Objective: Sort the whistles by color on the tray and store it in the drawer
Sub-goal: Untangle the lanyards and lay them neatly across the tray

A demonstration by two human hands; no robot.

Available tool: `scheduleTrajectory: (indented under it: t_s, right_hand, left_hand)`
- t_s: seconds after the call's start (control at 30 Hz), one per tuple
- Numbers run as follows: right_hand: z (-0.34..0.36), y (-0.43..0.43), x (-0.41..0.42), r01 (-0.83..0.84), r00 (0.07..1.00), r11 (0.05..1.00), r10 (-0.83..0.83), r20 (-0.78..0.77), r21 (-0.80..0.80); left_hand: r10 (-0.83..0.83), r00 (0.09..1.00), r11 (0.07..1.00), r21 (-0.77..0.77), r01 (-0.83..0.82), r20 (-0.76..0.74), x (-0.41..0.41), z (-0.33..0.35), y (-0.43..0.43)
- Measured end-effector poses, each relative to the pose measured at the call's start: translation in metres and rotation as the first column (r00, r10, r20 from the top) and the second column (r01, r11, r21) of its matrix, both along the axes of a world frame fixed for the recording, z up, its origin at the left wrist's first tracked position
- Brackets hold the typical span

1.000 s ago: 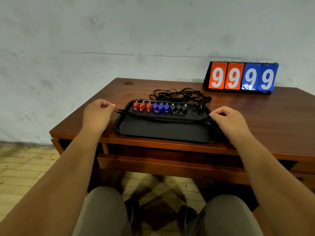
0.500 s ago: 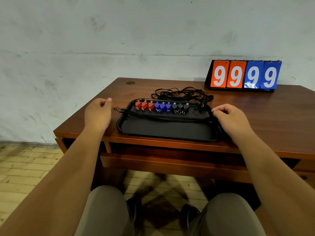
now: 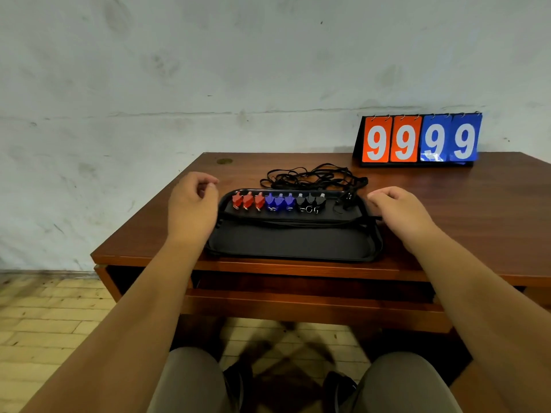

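Since a moment ago you have let go of the black cord (image 3: 298, 223) you were pinching at both ends; it now lies slack across the tray (image 3: 292, 245) and both your hands have lifted off it.

Nearest you are your knees in grey trousers (image 3: 190, 383). Above them, the drawer (image 3: 310, 302) juts toward you under the desk (image 3: 447, 222) edge, at 6 o'clock from the tray. The black tray sits on the desk close to its near edge.

Your left hand (image 3: 192, 204) hovers at the tray's 9 o'clock, fingers loosely curled, thumb and forefinger close together, holding nothing. Your right hand (image 3: 402, 213) hovers at 3 o'clock, fingers bent down in a relaxed way, also empty.

Along the tray's 12 o'clock rim the whistles stand in one row, grouped by colour: three red whistles (image 3: 247, 201) toward 10 o'clock, three blue whistles (image 3: 278, 201) in the middle, three black whistles (image 3: 310, 201) toward 1 o'clock. Just past that rim a tangle of black lanyards (image 3: 313, 177) lies on the desk.

Farther back, at 2 o'clock, a flip scoreboard (image 3: 417, 140) reads 99 in orange and 99 in blue, against the pale wall (image 3: 208, 70).
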State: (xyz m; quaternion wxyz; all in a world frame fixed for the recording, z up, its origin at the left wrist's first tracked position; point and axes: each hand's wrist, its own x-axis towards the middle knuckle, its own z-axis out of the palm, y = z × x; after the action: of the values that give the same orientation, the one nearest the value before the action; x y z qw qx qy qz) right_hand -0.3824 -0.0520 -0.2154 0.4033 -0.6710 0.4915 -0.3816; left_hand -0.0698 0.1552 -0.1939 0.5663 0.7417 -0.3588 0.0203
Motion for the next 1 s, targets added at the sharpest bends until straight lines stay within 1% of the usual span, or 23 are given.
scheduleTrajectory:
  t_s: [0.07, 0.17, 0.33, 0.4, 0.47, 0.5, 0.57, 0.63, 0.73, 0.83, 0.93, 1.0]
  right_hand:
    - [0.005, -0.009, 0.001, -0.013, 1.0, 1.0, 0.013, -0.016, 0.0]
    - [0.011, -0.024, 0.004, -0.032, 0.998, 0.999, 0.032, -0.045, -0.011]
    - [0.013, -0.058, 0.002, -0.059, 0.988, 0.997, 0.051, -0.147, -0.048]
    - [0.007, -0.065, 0.0, -0.072, 0.983, 0.996, 0.061, -0.172, -0.054]
    - [-0.001, -0.07, -0.002, -0.055, 0.984, 0.996, 0.043, -0.171, -0.068]
    - [-0.004, -0.071, -0.001, -0.053, 0.986, 0.996, 0.042, -0.16, -0.067]
    - [-0.007, -0.076, -0.001, -0.077, 0.986, 0.995, 0.065, -0.153, -0.071]
    - [-0.01, -0.079, -0.003, -0.105, 0.982, 0.991, 0.09, -0.165, -0.085]
    - [-0.011, -0.082, -0.007, -0.127, 0.982, 0.987, 0.111, -0.155, -0.098]
    - [-0.012, -0.083, -0.007, -0.14, 0.982, 0.983, 0.123, -0.143, -0.12]
    - [-0.012, -0.084, -0.007, -0.133, 0.983, 0.983, 0.115, -0.144, -0.123]
    - [-0.011, -0.084, -0.008, -0.106, 0.989, 0.987, 0.092, -0.112, -0.123]
  left_hand:
    - [-0.094, 0.995, 0.993, 0.081, 0.091, 0.036, -0.017, 0.009, -0.015]
    - [-0.27, 0.961, 0.942, 0.226, 0.25, 0.063, -0.045, 0.017, -0.043]
    - [-0.364, 0.921, 0.904, 0.289, 0.314, 0.14, -0.083, 0.03, -0.095]
    - [-0.432, 0.888, 0.861, 0.365, 0.354, 0.16, -0.095, 0.034, -0.118]
    - [-0.515, 0.837, 0.787, 0.487, 0.378, 0.184, -0.105, 0.037, -0.142]
    - [-0.551, 0.809, 0.741, 0.566, 0.361, 0.206, -0.109, 0.038, -0.154]
    - [-0.593, 0.765, 0.65, 0.71, 0.272, 0.25, -0.115, 0.036, -0.179]
    - [-0.593, 0.755, 0.601, 0.778, 0.185, 0.28, -0.119, 0.029, -0.2]
    - [-0.565, 0.753, 0.596, 0.798, 0.091, 0.336, -0.124, 0.02, -0.217]
    - [-0.538, 0.758, 0.606, 0.794, 0.044, 0.368, -0.128, 0.017, -0.228]
    - [-0.552, 0.757, 0.591, 0.804, 0.06, 0.349, -0.131, 0.018, -0.233]
    - [-0.555, 0.759, 0.624, 0.773, 0.11, 0.34, -0.133, 0.024, -0.232]
